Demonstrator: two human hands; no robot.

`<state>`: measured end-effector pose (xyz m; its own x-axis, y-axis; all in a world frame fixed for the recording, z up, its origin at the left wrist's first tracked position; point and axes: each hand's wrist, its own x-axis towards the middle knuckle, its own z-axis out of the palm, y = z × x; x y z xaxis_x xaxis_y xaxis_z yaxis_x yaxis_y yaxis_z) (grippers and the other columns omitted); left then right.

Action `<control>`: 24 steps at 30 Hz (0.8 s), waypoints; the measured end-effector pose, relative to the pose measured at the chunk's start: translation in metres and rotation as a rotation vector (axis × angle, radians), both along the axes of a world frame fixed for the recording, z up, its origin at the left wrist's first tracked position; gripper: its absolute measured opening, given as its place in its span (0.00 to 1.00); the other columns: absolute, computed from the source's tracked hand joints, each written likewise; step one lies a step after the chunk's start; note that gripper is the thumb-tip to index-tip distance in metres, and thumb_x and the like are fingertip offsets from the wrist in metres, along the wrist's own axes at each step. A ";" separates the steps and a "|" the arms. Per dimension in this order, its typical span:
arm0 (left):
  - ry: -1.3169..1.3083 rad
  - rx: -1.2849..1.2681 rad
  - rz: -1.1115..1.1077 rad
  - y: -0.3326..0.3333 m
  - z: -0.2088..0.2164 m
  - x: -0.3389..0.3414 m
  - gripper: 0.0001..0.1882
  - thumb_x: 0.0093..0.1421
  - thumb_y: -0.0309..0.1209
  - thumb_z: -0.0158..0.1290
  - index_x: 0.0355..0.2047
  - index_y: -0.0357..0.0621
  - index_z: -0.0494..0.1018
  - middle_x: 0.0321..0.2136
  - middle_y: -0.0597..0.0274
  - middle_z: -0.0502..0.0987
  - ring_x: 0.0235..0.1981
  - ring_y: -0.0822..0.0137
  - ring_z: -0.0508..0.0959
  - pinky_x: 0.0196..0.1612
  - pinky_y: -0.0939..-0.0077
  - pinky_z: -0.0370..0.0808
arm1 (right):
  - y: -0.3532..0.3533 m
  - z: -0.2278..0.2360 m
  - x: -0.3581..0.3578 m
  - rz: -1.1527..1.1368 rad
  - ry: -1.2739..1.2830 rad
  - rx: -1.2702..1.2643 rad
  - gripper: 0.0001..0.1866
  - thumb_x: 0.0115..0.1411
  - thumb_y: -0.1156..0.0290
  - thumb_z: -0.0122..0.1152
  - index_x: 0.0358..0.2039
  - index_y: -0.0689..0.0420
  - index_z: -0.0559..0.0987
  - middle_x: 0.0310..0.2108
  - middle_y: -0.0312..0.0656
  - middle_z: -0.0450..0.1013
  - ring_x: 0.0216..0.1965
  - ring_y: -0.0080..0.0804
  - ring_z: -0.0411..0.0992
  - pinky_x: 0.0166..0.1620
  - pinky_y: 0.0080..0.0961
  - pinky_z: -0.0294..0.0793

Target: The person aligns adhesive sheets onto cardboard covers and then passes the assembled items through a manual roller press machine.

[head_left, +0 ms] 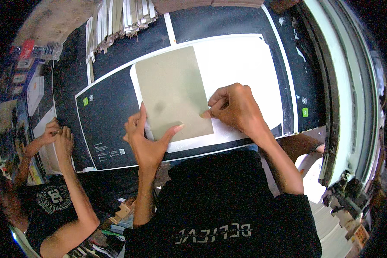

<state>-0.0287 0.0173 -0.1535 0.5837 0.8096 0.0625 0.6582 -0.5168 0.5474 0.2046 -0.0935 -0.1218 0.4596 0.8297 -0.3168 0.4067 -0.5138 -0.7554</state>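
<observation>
You are bent over a dark tabletop [116, 56] covered by large black printed sheets with white borders, with a curved pale frame running down its right edge. Your left hand [145, 136] lies flat and spread on the lower left edge of a grey-green board [170, 88], fingers up along its side and thumb stretched across its bottom edge, pressing it down and gripping nothing. Your right hand [235, 107] sits at the board's right edge, fingers curled, with thumb and forefinger pinched at the edge where the board meets the white sheet [245, 64] beneath; whether they pinch the board or the sheet, you cannot tell. The board lies flat, slightly tilted, on the left part of that sheet, which in turn rests on a black sheet [105, 112] with small green marks. Beyond the board, at the far side of the tabletop, a stack of pale strips [116, 21] leans in a fan. To your left another person [51, 202] in a dark printed shirt has both hands together at the tabletop's left edge, well apart from yours.
</observation>
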 end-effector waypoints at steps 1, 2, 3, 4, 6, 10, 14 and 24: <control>-0.003 -0.004 -0.004 0.001 0.000 0.001 0.57 0.40 0.53 0.77 0.65 0.34 0.67 0.50 0.49 0.71 0.55 0.55 0.69 0.55 0.48 0.60 | 0.001 0.001 0.000 0.003 -0.007 -0.002 0.12 0.45 0.76 0.79 0.31 0.65 0.86 0.24 0.49 0.82 0.23 0.31 0.80 0.29 0.22 0.81; -0.001 -0.012 0.000 0.000 0.000 0.000 0.57 0.40 0.53 0.76 0.65 0.34 0.67 0.50 0.49 0.71 0.55 0.55 0.69 0.55 0.48 0.60 | 0.001 0.002 -0.001 0.011 -0.007 0.002 0.12 0.46 0.76 0.79 0.31 0.65 0.86 0.24 0.49 0.82 0.24 0.31 0.80 0.29 0.23 0.81; 0.000 -0.021 0.004 0.000 0.001 0.000 0.57 0.40 0.54 0.76 0.65 0.34 0.67 0.50 0.49 0.71 0.55 0.55 0.69 0.55 0.47 0.59 | 0.001 0.004 0.000 0.018 -0.007 0.005 0.11 0.46 0.77 0.79 0.30 0.66 0.86 0.24 0.49 0.82 0.24 0.31 0.80 0.29 0.23 0.81; 0.002 -0.029 0.007 0.001 0.001 -0.001 0.57 0.41 0.54 0.76 0.65 0.34 0.66 0.50 0.49 0.71 0.55 0.55 0.68 0.55 0.47 0.59 | 0.001 0.005 -0.001 0.024 -0.006 0.008 0.11 0.47 0.77 0.78 0.30 0.66 0.86 0.24 0.50 0.82 0.24 0.31 0.81 0.28 0.23 0.81; -0.017 -0.035 -0.004 0.001 0.001 0.000 0.58 0.40 0.55 0.76 0.65 0.33 0.66 0.50 0.49 0.71 0.55 0.55 0.68 0.55 0.47 0.59 | 0.000 0.003 -0.003 0.014 -0.031 0.027 0.10 0.47 0.77 0.78 0.29 0.66 0.85 0.23 0.50 0.81 0.23 0.31 0.80 0.27 0.23 0.81; -0.004 0.009 -0.008 -0.001 0.000 0.001 0.59 0.40 0.56 0.76 0.66 0.33 0.66 0.49 0.48 0.71 0.55 0.55 0.68 0.54 0.48 0.58 | 0.002 0.009 -0.003 0.005 -0.011 -0.040 0.08 0.48 0.78 0.77 0.28 0.65 0.85 0.22 0.48 0.81 0.22 0.30 0.80 0.26 0.21 0.81; 0.041 0.041 -0.027 -0.001 0.001 -0.001 0.58 0.41 0.57 0.75 0.65 0.33 0.66 0.48 0.48 0.71 0.55 0.55 0.67 0.54 0.48 0.57 | -0.002 0.001 -0.004 0.011 -0.003 0.028 0.09 0.47 0.77 0.77 0.28 0.65 0.85 0.22 0.49 0.81 0.23 0.33 0.80 0.27 0.24 0.80; 0.223 0.085 -0.006 -0.004 0.018 0.005 0.59 0.45 0.58 0.72 0.70 0.38 0.60 0.54 0.42 0.66 0.56 0.52 0.66 0.55 0.44 0.57 | -0.001 0.003 -0.001 -0.016 0.072 -0.006 0.11 0.46 0.74 0.79 0.25 0.66 0.84 0.22 0.51 0.81 0.24 0.37 0.82 0.31 0.31 0.81</control>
